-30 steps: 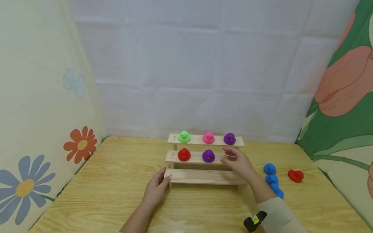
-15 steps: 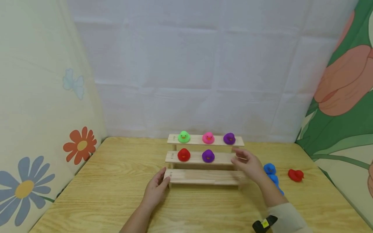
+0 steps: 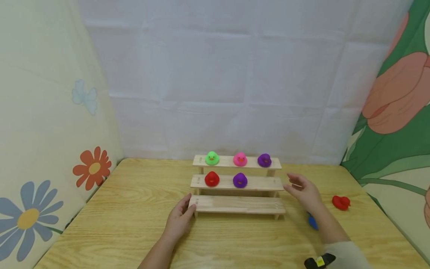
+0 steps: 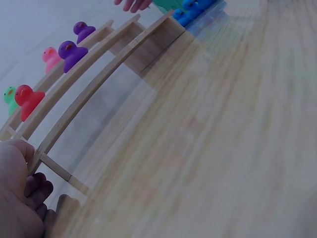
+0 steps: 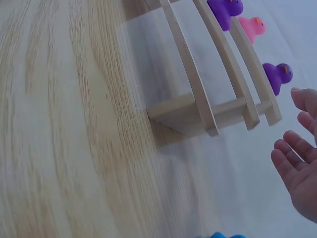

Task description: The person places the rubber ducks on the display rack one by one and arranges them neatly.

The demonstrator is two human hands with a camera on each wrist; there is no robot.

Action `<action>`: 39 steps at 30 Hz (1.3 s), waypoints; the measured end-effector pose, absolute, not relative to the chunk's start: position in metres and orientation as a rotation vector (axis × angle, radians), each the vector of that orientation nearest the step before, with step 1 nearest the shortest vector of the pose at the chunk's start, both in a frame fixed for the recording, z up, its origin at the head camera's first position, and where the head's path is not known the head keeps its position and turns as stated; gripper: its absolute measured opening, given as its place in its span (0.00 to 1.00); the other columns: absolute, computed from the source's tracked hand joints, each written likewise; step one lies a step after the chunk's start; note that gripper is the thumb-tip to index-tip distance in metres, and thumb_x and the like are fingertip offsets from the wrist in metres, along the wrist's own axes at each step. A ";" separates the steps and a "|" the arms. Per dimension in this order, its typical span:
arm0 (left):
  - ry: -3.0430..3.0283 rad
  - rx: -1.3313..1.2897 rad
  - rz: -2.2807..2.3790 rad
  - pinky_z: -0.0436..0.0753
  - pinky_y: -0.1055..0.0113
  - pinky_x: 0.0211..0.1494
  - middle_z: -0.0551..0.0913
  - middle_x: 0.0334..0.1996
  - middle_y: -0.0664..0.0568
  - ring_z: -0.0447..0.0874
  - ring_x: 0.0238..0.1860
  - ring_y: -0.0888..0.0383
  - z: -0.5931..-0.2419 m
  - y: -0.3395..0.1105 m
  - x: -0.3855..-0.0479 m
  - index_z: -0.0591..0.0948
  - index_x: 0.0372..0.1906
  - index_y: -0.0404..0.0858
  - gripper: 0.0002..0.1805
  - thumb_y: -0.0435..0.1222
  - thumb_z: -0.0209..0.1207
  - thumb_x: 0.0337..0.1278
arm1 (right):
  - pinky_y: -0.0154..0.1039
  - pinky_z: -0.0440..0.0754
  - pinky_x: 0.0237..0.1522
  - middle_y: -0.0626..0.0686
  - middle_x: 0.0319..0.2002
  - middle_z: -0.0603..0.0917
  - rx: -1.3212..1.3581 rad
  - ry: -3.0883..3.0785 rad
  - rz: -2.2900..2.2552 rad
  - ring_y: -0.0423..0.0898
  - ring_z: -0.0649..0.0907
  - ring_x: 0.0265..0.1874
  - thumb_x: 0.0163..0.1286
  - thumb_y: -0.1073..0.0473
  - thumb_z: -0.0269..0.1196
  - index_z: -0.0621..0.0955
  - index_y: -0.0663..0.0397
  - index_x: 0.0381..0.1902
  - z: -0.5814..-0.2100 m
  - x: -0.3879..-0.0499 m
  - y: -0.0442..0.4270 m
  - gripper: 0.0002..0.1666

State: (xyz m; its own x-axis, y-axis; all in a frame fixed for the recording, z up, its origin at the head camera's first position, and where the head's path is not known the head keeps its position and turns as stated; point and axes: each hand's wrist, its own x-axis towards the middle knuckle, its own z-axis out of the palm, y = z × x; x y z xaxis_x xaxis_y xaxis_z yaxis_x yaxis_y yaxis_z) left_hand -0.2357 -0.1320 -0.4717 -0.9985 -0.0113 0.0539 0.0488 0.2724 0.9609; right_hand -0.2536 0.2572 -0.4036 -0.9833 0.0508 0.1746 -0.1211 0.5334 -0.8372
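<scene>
Head view: the right hand (image 3: 304,192), loosely spread and empty, has withdrawn rightward, leaving two ducks (image 3: 240,180) on the middle shelf (image 3: 260,183) of the rack (image 3: 235,204) the left hand (image 3: 179,218) grips.

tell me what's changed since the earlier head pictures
The empty right hand moved right, just past the right end of the wooden stand, and with its forearm now hides most of the blue rubber ducks in the head view. Nothing was visibly gripped or released. The left hand still grips the stand's left end; the five rubber ducks on it and the lone red rubber duck stayed put.
</scene>
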 end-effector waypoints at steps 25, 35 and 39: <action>-2.463 -0.039 -1.867 0.62 0.47 0.75 0.66 0.70 0.34 0.62 0.73 0.41 -0.472 -0.132 -0.236 0.61 0.72 0.29 0.30 0.37 0.53 0.72 | 0.09 0.67 0.40 0.72 0.66 0.70 -0.158 -2.634 1.291 0.64 0.71 0.64 0.73 0.48 0.58 0.65 0.66 0.70 -0.413 -0.232 0.332 0.37; -2.471 -0.053 -1.860 0.61 0.47 0.76 0.64 0.71 0.34 0.61 0.73 0.40 -0.472 -0.133 -0.236 0.61 0.73 0.29 0.31 0.38 0.53 0.72 | 0.18 0.71 0.53 0.73 0.68 0.66 -0.245 -2.663 1.248 0.66 0.67 0.67 0.73 0.46 0.57 0.63 0.67 0.71 -0.418 -0.229 0.358 0.39; -2.465 -0.056 -1.873 0.61 0.48 0.76 0.64 0.71 0.34 0.60 0.74 0.41 -0.473 -0.133 -0.236 0.60 0.73 0.29 0.31 0.37 0.52 0.72 | 0.56 0.68 0.69 0.74 0.71 0.61 -0.295 -2.681 1.242 0.71 0.62 0.69 0.73 0.44 0.56 0.62 0.67 0.71 -0.418 -0.228 0.365 0.41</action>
State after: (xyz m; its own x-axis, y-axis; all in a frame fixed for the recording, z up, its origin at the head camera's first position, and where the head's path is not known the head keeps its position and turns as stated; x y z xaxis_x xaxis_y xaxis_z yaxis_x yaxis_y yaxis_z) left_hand -0.2360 -0.1332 -0.4728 -0.9983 0.0017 0.0576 0.0560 0.2681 0.9618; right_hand -0.2280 0.3654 -0.4185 -0.9656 0.2498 0.0717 0.1068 0.6329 -0.7668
